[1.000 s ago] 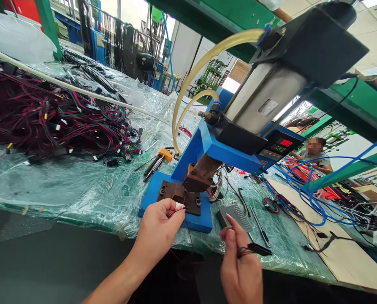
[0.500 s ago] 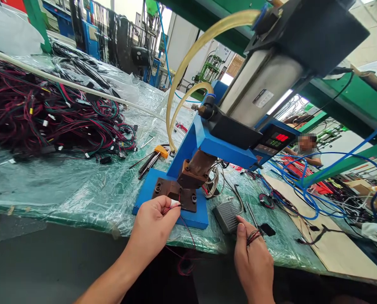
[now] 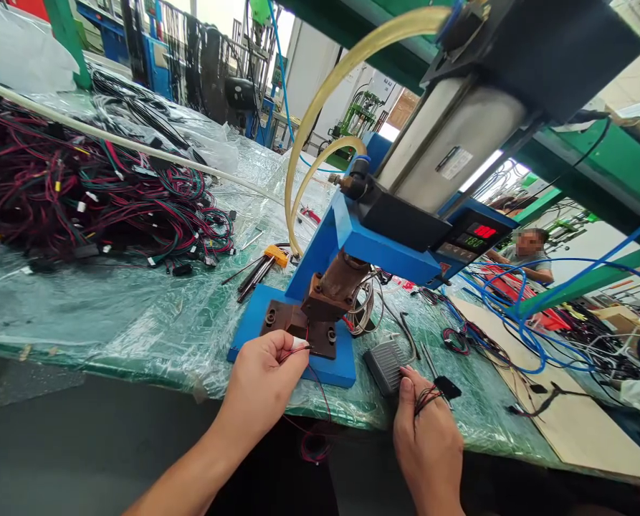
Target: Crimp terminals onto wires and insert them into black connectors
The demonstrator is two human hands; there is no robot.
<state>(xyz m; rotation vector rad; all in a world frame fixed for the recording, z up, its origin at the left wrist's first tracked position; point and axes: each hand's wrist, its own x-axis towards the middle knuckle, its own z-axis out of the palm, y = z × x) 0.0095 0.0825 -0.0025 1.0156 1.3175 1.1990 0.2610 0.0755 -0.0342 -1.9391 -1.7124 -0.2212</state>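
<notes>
My left hand (image 3: pixel 263 376) pinches a thin red-and-black wire with a white end (image 3: pixel 297 345) at the front edge of the brown die block (image 3: pixel 298 330) of a small blue press (image 3: pixel 346 265). The press head (image 3: pixel 327 301) sits low over the block. My right hand (image 3: pixel 424 437) grips the other part of the wire bundle with a black connector (image 3: pixel 447 388), and its fingertips rest at the near edge of a grey pedal switch (image 3: pixel 387 362). A loop of the wire (image 3: pixel 314 444) hangs below the table edge.
A large heap of red, black and green wire harnesses (image 3: pixel 83 201) lies at the left on the plastic-covered green table (image 3: pixel 110 315). Small hand tools (image 3: pixel 260 269) lie beside the press. Blue cables (image 3: pixel 518 330) and a wooden board (image 3: pixel 567 416) are at right. Another person (image 3: pixel 529 251) sits behind.
My right hand came down from mid-air to the grey pedal switch, carrying the black connector with it. My left hand stayed at the die block holding the wire end.
</notes>
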